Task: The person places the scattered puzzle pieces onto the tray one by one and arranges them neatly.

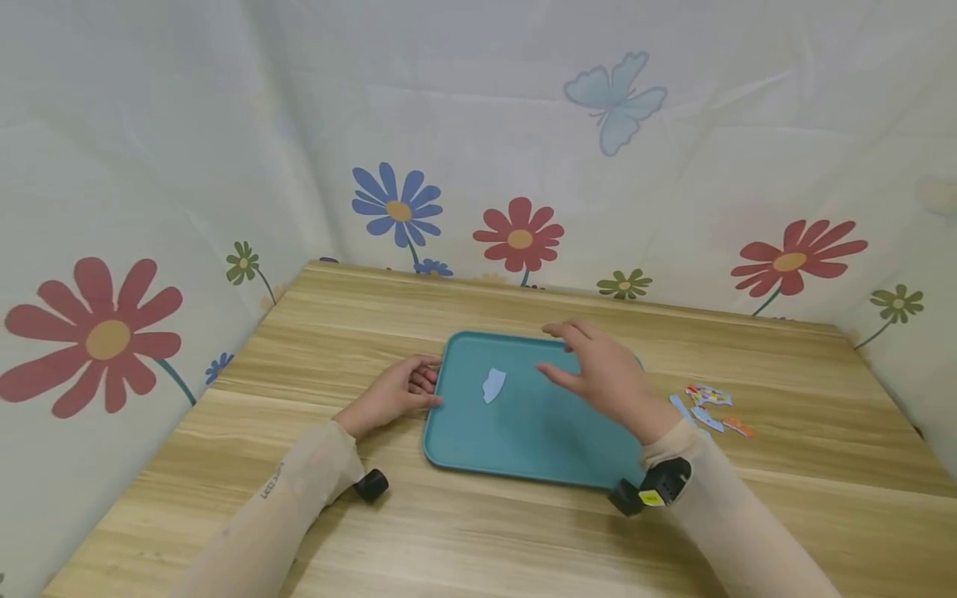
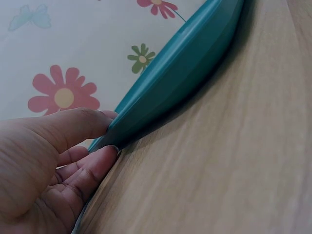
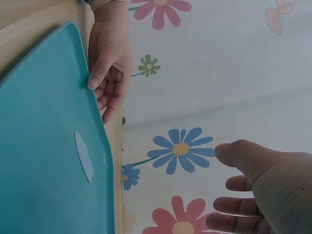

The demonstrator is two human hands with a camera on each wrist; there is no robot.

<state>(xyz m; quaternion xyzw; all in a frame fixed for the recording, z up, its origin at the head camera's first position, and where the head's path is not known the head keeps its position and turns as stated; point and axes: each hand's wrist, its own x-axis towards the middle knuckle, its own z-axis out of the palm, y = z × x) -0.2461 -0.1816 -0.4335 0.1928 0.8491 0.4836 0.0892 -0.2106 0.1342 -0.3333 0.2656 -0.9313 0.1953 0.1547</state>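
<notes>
A teal rectangular tray (image 1: 516,440) lies on the wooden table. My left hand (image 1: 399,389) holds its left rim, thumb at the edge and fingers lower down against the side, as the left wrist view shows. One flat light-blue piece (image 1: 493,385) with a wavy edge rests on the tray, left of its middle. Over the tray's right part hovers my right hand (image 1: 601,374), fingers spread and holding nothing. In the right wrist view, the right hand (image 3: 273,190) is apart from the tray and the piece.
Right of the tray lie several small flat pieces: a multicoloured one (image 1: 709,394), light-blue ones (image 1: 707,419) and an orange one (image 1: 738,426). A pale curtain (image 1: 463,124) with printed flowers and a butterfly stands behind the wooden table (image 1: 478,540).
</notes>
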